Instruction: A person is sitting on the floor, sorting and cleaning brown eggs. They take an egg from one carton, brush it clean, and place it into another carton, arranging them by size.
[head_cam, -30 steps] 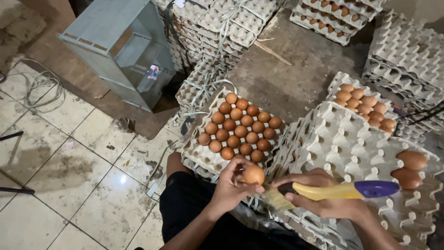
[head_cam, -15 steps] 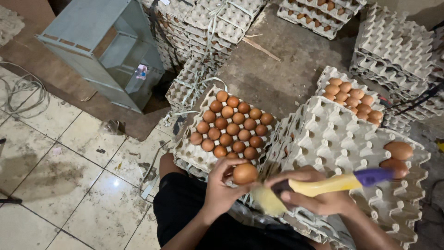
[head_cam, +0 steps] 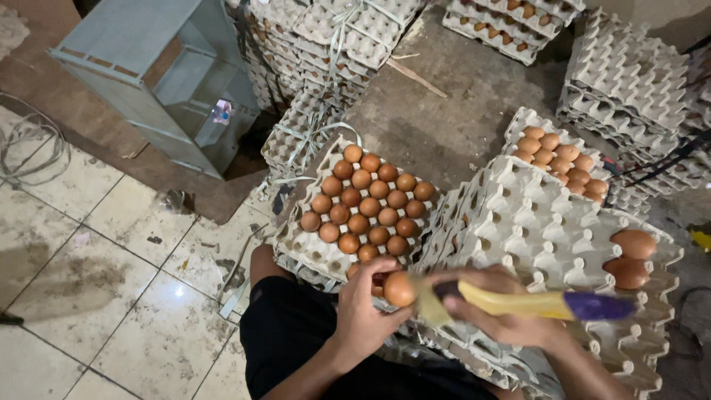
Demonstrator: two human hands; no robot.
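Fingers of the left hand [head_cam: 363, 315] pinch a brown egg [head_cam: 399, 289] just above the near edge of a full egg tray [head_cam: 296, 241]. Right hand [head_cam: 503, 315] is closed around a yellow brush [head_cam: 518, 302] with a purple end, its bristles touching the egg. Beside them stands a stack of mostly empty trays [head_cam: 548, 237].

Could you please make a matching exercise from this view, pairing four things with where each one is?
Things:
1. single egg
2. yellow brush
3. full egg tray
4. two loose eggs

Places:
A. in the right hand
B. on the stack of empty trays, right edge
C. in the left hand
D. in front of the knee, left of the empty stack

Pairs: 1-C, 2-A, 3-D, 4-B
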